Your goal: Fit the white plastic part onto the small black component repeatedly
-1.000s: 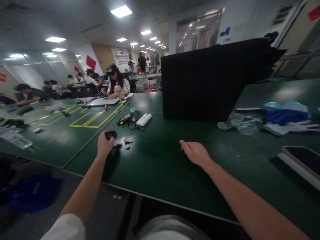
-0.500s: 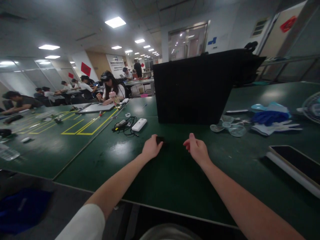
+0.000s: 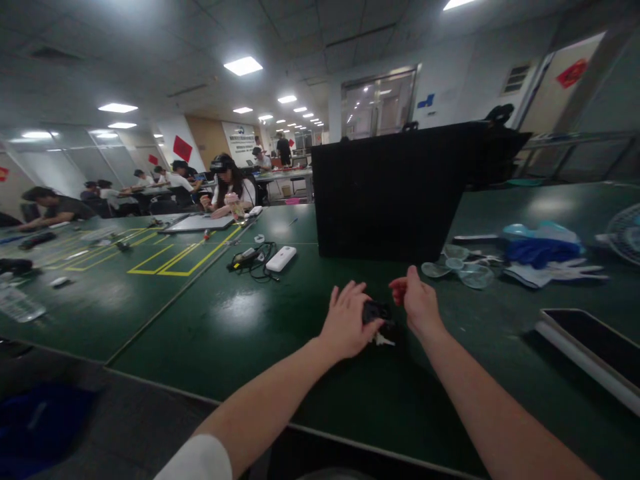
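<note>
My left hand (image 3: 347,321) is on the green table (image 3: 200,347), its fingers stretched forward and its thumb against a small black object (image 3: 377,311). The black object's exact kind is unclear. Small cream-white pieces (image 3: 383,339) lie just below it, partly covered by my left thumb. Just to the right, my right hand (image 3: 419,303) hovers with its fingers curled in and the thumb pointing up. Whether anything sits inside those curled fingers is hidden.
A large black box (image 3: 385,193) stands behind my hands. Further left are a white power bank (image 3: 281,259) and a tangled black cable (image 3: 253,257). To the right lie clear plastic cups (image 3: 475,275), blue and white gloves (image 3: 545,252) and a phone-topped white box (image 3: 595,357). A person (image 3: 233,187) sits opposite.
My left hand has swept right with the black object, ending close beside my right hand. The cream-white pieces now show there too. My right hand has shifted slightly right and stays curled.
</note>
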Demonstrator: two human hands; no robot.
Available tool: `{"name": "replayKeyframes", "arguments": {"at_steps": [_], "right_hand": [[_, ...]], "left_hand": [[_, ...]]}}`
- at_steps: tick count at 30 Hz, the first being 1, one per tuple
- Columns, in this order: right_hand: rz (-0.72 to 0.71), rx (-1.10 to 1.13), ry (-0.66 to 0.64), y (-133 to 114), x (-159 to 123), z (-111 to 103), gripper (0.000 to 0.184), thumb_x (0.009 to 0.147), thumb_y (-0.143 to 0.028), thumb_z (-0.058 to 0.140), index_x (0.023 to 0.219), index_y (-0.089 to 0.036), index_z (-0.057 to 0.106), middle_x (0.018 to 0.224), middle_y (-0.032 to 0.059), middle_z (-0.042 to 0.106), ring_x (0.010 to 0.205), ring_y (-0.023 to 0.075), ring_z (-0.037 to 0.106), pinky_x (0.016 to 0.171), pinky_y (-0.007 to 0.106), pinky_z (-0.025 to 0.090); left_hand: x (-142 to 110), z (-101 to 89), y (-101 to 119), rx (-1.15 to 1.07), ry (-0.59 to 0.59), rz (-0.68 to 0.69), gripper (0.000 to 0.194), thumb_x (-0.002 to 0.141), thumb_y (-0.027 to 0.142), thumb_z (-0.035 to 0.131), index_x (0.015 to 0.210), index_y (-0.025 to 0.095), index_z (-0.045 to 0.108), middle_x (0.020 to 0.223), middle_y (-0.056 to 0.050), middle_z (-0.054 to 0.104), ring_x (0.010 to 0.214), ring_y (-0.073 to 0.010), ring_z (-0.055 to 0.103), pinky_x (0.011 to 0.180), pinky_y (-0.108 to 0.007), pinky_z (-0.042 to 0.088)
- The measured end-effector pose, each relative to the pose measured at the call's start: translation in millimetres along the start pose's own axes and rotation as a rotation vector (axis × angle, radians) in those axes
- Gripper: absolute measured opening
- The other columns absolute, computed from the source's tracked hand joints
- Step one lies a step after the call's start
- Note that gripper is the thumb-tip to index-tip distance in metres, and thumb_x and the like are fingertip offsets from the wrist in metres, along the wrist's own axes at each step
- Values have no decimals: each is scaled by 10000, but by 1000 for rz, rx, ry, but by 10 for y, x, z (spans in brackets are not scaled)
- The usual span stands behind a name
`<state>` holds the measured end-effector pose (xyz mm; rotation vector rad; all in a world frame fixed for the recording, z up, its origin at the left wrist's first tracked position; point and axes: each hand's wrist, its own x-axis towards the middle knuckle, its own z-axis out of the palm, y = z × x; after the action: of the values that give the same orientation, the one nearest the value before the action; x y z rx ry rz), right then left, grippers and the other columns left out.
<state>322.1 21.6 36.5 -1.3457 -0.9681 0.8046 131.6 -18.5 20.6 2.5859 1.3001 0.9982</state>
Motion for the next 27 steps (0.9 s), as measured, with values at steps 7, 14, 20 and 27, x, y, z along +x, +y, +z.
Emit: {"name": "replayKeyframes", "arguments": {"at_steps": [7, 14, 20, 27], "right_hand": [[-478, -869, -617, -103, -283, 33, 605, 784, -695, 640, 1173, -239, 718, 1068, 93, 717, 981, 276, 639, 811, 373, 473], [-479, -1054, -789, 33, -505, 214, 291, 909, -424, 561, 1096, -279, 730, 1070, 48, 692, 915, 209, 661, 751, 326, 486], [-464, -1022, -734, 32, -517, 224, 183, 857, -360, 640, 979, -269, 741, 991, 34, 697, 818, 185, 653, 657, 290, 489], [-736, -706, -606, -52, -562, 255, 129, 920, -300, 606, 946, -245, 720, 1051, 42, 705, 949, 200, 640, 808, 354, 525]], "left_hand": [[-82, -494, -1059, -63, 318, -370, 440, 967, 381, 519, 1353, 180, 455, 1229, -133, 646, 1114, -251, 639, 979, -412, 504], [-231, -437, -920, -76, -63, -376, 483, 898, 401, 635, 1349, 297, 497, 1086, -36, 720, 904, -217, 700, 816, -326, 537], [-241, -425, -763, -77, -194, -296, 490, 873, 326, 650, 1344, 299, 519, 1101, -19, 732, 965, -211, 702, 870, -316, 527], [-242, -364, -709, -129, -219, -208, 465, 846, 343, 657, 1298, 284, 561, 1056, -12, 736, 905, -199, 701, 829, -305, 535]]}}
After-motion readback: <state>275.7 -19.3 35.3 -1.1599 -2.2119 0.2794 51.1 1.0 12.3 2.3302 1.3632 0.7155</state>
